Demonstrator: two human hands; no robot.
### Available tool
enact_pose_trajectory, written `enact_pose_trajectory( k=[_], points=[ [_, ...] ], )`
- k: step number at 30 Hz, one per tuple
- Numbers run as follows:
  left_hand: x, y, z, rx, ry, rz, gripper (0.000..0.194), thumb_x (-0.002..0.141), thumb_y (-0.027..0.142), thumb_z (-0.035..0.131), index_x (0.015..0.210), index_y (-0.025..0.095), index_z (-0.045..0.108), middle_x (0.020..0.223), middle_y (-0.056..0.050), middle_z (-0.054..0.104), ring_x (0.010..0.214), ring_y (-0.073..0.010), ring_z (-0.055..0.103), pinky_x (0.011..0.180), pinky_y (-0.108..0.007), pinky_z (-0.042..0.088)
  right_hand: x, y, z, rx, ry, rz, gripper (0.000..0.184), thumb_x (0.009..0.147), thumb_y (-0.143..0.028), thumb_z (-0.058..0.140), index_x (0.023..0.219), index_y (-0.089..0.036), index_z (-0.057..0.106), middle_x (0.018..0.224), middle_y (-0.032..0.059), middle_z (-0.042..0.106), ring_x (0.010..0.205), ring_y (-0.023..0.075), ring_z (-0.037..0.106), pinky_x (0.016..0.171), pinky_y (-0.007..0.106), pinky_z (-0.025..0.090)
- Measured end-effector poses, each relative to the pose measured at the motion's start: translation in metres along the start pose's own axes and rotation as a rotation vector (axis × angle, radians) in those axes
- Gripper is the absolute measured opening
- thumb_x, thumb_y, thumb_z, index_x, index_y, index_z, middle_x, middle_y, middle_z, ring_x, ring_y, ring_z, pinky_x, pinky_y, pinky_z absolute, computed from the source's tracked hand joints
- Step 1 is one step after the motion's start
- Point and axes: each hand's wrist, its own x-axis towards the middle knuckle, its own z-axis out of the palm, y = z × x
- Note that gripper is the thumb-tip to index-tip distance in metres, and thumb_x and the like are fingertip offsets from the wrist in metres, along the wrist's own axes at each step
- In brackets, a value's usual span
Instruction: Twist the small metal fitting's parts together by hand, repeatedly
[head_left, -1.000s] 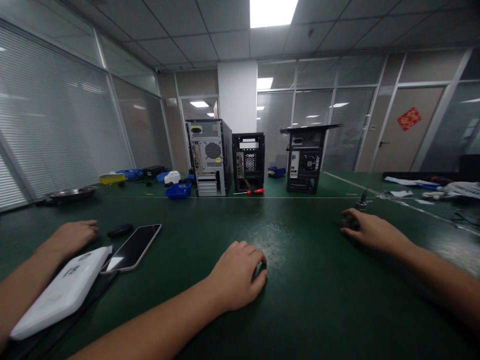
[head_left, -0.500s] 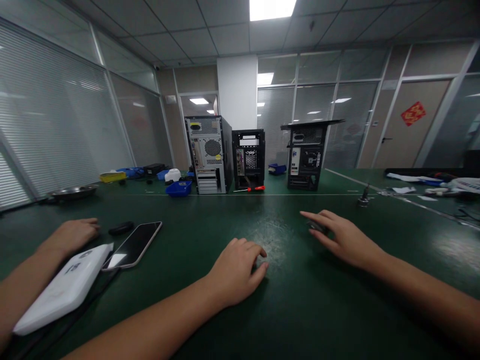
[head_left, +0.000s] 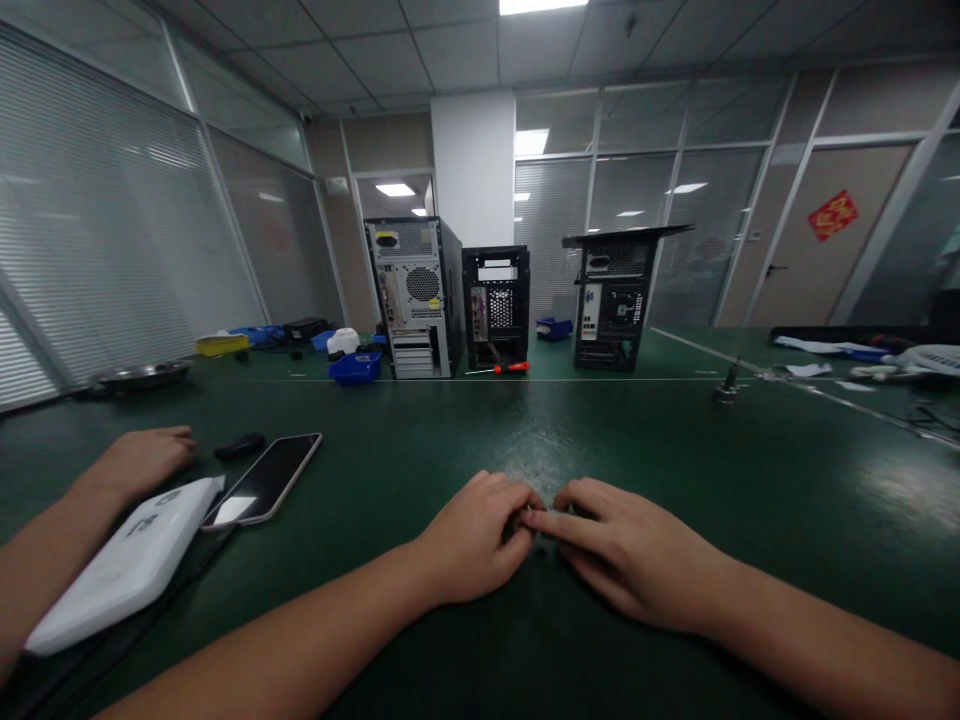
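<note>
My left hand (head_left: 472,540) rests on the green table mat (head_left: 675,470) at the centre, its fingers curled down over something small that I cannot make out. My right hand (head_left: 630,550) lies just to its right, fingers held together. Its fingertips touch those of my left hand, and whatever is under them is hidden. A third hand (head_left: 142,458), on another person's arm, rests at the far left beside a white flat device (head_left: 124,570), a dark phone (head_left: 262,480) and a small black object (head_left: 238,446).
Three computer cases (head_left: 416,297) (head_left: 496,305) (head_left: 616,300) stand at the back with a red-handled screwdriver (head_left: 504,368) before them. Blue bins (head_left: 354,368), a yellow tray (head_left: 222,344) and a metal dish (head_left: 139,376) sit at back left. A small metal part (head_left: 724,388) and papers (head_left: 825,350) lie at right.
My right hand has swept left across the mat from the far right, sliding a small dark item, until its fingertips met my left hand. The view has tilted slightly downward.
</note>
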Motion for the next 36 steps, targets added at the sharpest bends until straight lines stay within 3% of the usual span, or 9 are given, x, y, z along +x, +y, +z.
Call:
enact_pose_trajectory(
  k=[4, 11, 15, 19, 24, 28, 31, 33, 36],
  points=[
    [0.0, 0.003, -0.002, 0.026, 0.013, -0.034, 0.005, 0.09, 0.021, 0.055, 0.093, 0.019, 0.059, 0.082, 0.0, 0.059, 0.081, -0.0184, 0.051, 0.077, -0.032, 0.036, -0.001, 0.004, 0.001, 0.011, 0.042, 0.025, 0.056, 0.09, -0.019, 0.047, 0.145, -0.032, 0.044, 0.112, 0.0081, 0.058, 0.097, 0.0177, 0.055, 0.082, 0.033, 0.049],
    [0.0, 0.005, -0.002, 0.105, 0.011, -0.06, 0.018, 0.098, 0.028, 0.046, 0.089, 0.019, 0.059, 0.083, -0.002, 0.06, 0.082, -0.0188, 0.051, 0.077, -0.033, 0.037, 0.002, 0.002, -0.001, 0.041, 0.051, 0.075, 0.044, 0.09, -0.019, 0.045, 0.133, -0.024, 0.052, 0.113, 0.01, 0.059, 0.099, 0.0192, 0.056, 0.085, 0.036, 0.049],
    [0.001, 0.002, -0.001, 0.087, 0.067, -0.106, 0.015, 0.096, 0.027, 0.05, 0.1, 0.021, 0.063, 0.085, -0.002, 0.063, 0.086, -0.0192, 0.054, 0.08, -0.033, 0.037, 0.002, 0.009, 0.0, 0.126, 0.092, 0.271, 0.028, 0.089, -0.024, 0.048, 0.116, -0.02, 0.053, 0.105, 0.0084, 0.06, 0.093, 0.0183, 0.058, 0.082, 0.036, 0.048],
    [0.001, -0.002, 0.0, 0.069, 0.075, -0.098, 0.017, 0.091, 0.022, 0.058, 0.105, 0.023, 0.067, 0.088, 0.0, 0.067, 0.089, -0.0191, 0.056, 0.082, -0.034, 0.037, 0.0, 0.015, 0.002, 0.264, 0.077, 0.416, 0.033, 0.091, -0.03, 0.046, 0.122, -0.02, 0.043, 0.103, 0.0079, 0.06, 0.086, 0.0166, 0.059, 0.076, 0.033, 0.047],
    [0.001, -0.001, -0.001, 0.054, 0.027, -0.018, 0.014, 0.093, 0.03, 0.059, 0.1, 0.023, 0.07, 0.085, 0.0, 0.069, 0.087, -0.019, 0.056, 0.081, -0.034, 0.036, 0.002, 0.002, 0.003, 0.277, 0.05, 0.244, 0.03, 0.082, -0.014, 0.049, 0.111, -0.02, 0.049, 0.103, 0.0059, 0.059, 0.093, 0.0157, 0.055, 0.083, 0.032, 0.044],
    [0.0, 0.0, -0.001, 0.06, -0.067, 0.103, 0.021, 0.095, 0.034, 0.056, 0.085, 0.021, 0.069, 0.083, -0.001, 0.068, 0.084, -0.0175, 0.057, 0.081, -0.034, 0.035, 0.007, -0.01, 0.007, 0.153, 0.06, 0.108, 0.014, 0.086, -0.025, 0.054, 0.1, -0.019, 0.055, 0.094, 0.0061, 0.059, 0.085, 0.0162, 0.052, 0.074, 0.03, 0.042],
    [0.0, 0.0, -0.001, 0.081, -0.094, 0.142, 0.031, 0.097, 0.036, 0.052, 0.075, 0.019, 0.065, 0.079, -0.002, 0.066, 0.083, -0.0179, 0.056, 0.081, -0.034, 0.036, 0.008, -0.013, 0.008, 0.037, 0.075, 0.026, 0.015, 0.093, -0.028, 0.048, 0.097, -0.018, 0.058, 0.09, 0.0063, 0.059, 0.081, 0.0156, 0.05, 0.071, 0.03, 0.04],
    [0.0, 0.001, -0.002, 0.068, -0.101, 0.145, 0.032, 0.099, 0.036, 0.048, 0.078, 0.019, 0.065, 0.079, -0.003, 0.065, 0.083, -0.0181, 0.056, 0.083, -0.034, 0.036, 0.008, -0.012, 0.007, 0.012, 0.098, -0.012, 0.017, 0.094, -0.025, 0.045, 0.099, -0.018, 0.059, 0.089, 0.006, 0.06, 0.081, 0.0153, 0.051, 0.071, 0.03, 0.04],
    [-0.001, 0.005, -0.006, 0.027, -0.091, 0.11, 0.029, 0.101, 0.033, 0.042, 0.099, 0.021, 0.068, 0.09, -0.004, 0.069, 0.089, -0.0194, 0.057, 0.085, -0.035, 0.037, 0.006, 0.0, -0.001, 0.062, 0.126, 0.029, 0.018, 0.095, -0.025, 0.043, 0.1, -0.018, 0.06, 0.09, 0.0055, 0.061, 0.082, 0.0144, 0.053, 0.073, 0.029, 0.042]
  ],
)
